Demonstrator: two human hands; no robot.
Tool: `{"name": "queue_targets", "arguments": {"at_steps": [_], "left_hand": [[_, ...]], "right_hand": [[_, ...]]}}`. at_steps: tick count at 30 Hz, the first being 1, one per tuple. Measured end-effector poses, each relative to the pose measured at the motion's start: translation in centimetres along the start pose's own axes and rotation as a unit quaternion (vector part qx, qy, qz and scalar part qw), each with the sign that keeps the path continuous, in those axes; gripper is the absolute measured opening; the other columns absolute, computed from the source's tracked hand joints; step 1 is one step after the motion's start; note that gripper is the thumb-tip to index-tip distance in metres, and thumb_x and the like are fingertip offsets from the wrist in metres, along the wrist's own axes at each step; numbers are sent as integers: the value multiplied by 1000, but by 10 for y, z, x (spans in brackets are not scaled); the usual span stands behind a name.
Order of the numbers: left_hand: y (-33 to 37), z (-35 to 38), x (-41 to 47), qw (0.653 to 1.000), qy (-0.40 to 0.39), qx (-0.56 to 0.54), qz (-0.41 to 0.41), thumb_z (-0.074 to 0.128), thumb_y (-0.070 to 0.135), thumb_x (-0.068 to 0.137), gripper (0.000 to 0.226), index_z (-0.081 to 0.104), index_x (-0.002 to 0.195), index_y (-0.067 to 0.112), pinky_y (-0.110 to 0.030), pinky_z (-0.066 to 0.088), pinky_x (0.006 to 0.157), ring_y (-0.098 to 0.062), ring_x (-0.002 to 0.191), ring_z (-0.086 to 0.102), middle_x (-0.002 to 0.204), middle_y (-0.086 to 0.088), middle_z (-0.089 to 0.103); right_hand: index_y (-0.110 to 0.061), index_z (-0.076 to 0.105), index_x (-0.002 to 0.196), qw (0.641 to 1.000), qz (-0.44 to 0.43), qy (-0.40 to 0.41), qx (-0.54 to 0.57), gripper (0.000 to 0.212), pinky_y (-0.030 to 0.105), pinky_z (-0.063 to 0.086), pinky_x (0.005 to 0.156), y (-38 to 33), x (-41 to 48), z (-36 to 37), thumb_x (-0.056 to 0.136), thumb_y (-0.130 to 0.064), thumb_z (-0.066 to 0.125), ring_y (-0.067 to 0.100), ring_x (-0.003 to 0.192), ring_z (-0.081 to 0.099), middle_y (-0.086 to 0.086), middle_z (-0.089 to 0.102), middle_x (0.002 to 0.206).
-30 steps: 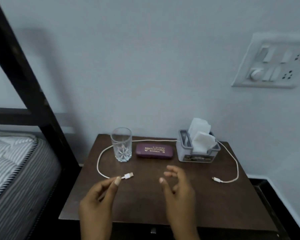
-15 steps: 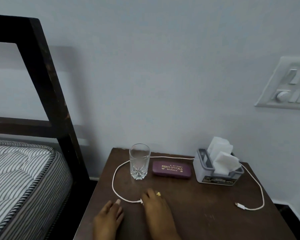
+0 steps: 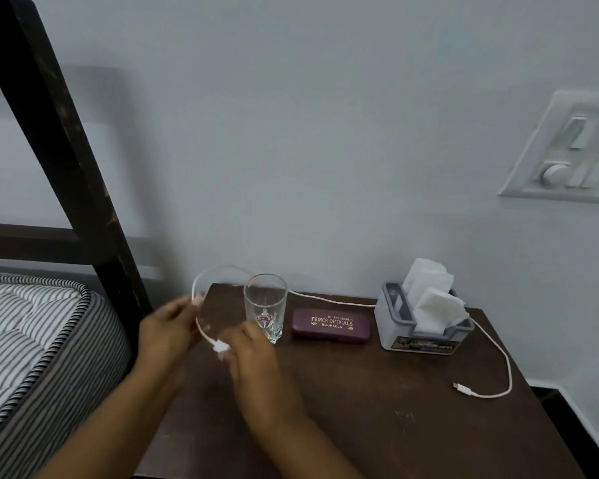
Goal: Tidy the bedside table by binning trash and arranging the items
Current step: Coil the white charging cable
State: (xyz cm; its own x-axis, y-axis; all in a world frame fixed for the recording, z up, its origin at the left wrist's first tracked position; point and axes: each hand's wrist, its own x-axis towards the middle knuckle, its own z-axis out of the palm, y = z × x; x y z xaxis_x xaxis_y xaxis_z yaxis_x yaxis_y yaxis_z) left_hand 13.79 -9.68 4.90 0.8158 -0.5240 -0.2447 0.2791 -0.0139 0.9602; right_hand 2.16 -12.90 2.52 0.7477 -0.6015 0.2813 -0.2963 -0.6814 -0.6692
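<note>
While a person leans over a dark bedside table, both hands hold one end of a white charging cable near the table's nine o'clock edge. The right hand pinches the plug between thumb and fingertips. The left hand, slightly blurred, pinches the cord a little further along, so a raised loop arcs between them, up past the ten o'clock corner. From there the cable runs along the back, behind an empty glass at eleven o'clock, a maroon spectacle case at twelve and a grey tissue holder at one o'clock. It ends in a free plug at three o'clock. Coiling the cable looks like the step in hand. To do it well, draw the cord in gently in even loops, because a sharp tug could tip the glass or drag the tissue holder.
</note>
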Motion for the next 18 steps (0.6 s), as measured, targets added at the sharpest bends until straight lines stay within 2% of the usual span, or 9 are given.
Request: {"name": "queue_targets", "arguments": {"at_steps": [2, 4, 6, 8, 10, 11, 14, 16, 18], "left_hand": [[34, 11, -10, 995, -28, 19, 97, 55, 11, 91, 22, 63, 111, 12, -8, 48, 45, -9, 59, 59, 71, 0, 63], [63, 25, -17, 980, -80, 32, 177, 55, 10, 91, 24, 63, 113, 14, -8, 51, 54, -4, 61, 64, 82, 4, 64], [87, 42, -24, 964, -137, 55, 221, 57, 10, 90, 23, 65, 111, 13, -13, 56, 64, -4, 70, 66, 92, 0, 68], [106, 64, -36, 943, -217, 68, 242, 58, 8, 88, 25, 65, 113, 10, -18, 58, 67, -13, 75, 63, 94, -6, 68], [119, 86, -55, 912, -310, 70, 259, 59, 4, 87, 26, 66, 112, 7, -18, 56, 66, -10, 71, 65, 83, -2, 71], [122, 97, -65, 896, -343, 77, 272, 60, 5, 86, 25, 68, 109, 10, -17, 55, 66, -8, 71, 63, 83, 1, 72], [127, 123, -90, 873, -375, 85, 300, 62, 9, 85, 22, 70, 100, 23, -20, 57, 70, -9, 68, 51, 87, 0, 66], [127, 132, -99, 875, -370, 78, 302, 61, 11, 87, 21, 71, 98, 25, -21, 57, 70, -6, 65, 48, 82, 1, 60], [127, 136, -105, 883, -360, 69, 294, 61, 13, 87, 20, 72, 96, 27, -19, 56, 69, -5, 64, 50, 78, 5, 59]], "right_hand": [[-21, 50, 118, 998, -17, 59, 24, 24, 39, 45, 89, -15, 12, -15, 95, -22, 44, 17, 104, 52, 0, 48, 116], [-26, 35, 136, 990, -9, 132, 50, 44, 35, 45, 92, -26, 23, -37, 94, -21, 47, 18, 106, 52, -1, 50, 117], [-31, 13, 145, 980, 30, 180, 77, 67, 30, 46, 87, -32, 35, -67, 92, -19, 52, 15, 99, 54, -4, 53, 106], [-34, 1, 146, 976, 46, 200, 74, 80, 29, 50, 77, -32, 47, -104, 89, -19, 56, 13, 85, 59, -5, 57, 92], [-31, 9, 146, 973, 44, 218, 58, 77, 29, 51, 71, -25, 60, -145, 88, -16, 57, 14, 75, 62, -3, 61, 80], [-29, 22, 144, 971, 41, 231, 51, 67, 29, 52, 70, -21, 67, -165, 88, -14, 56, 16, 75, 63, -1, 63, 79], [-17, 61, 104, 955, 53, 290, 23, 21, 20, 50, 69, 2, 90, -224, 86, -10, 54, 12, 73, 63, 2, 66, 83], [-13, 66, 90, 944, 59, 325, 5, 17, 26, 51, 76, 18, 99, -258, 83, -7, 52, 18, 79, 66, 5, 69, 84], [-11, 67, 92, 937, 65, 335, -78, 16, 24, 44, 81, 34, 98, -288, 85, -11, 53, 25, 90, 65, 10, 71, 94]]}}
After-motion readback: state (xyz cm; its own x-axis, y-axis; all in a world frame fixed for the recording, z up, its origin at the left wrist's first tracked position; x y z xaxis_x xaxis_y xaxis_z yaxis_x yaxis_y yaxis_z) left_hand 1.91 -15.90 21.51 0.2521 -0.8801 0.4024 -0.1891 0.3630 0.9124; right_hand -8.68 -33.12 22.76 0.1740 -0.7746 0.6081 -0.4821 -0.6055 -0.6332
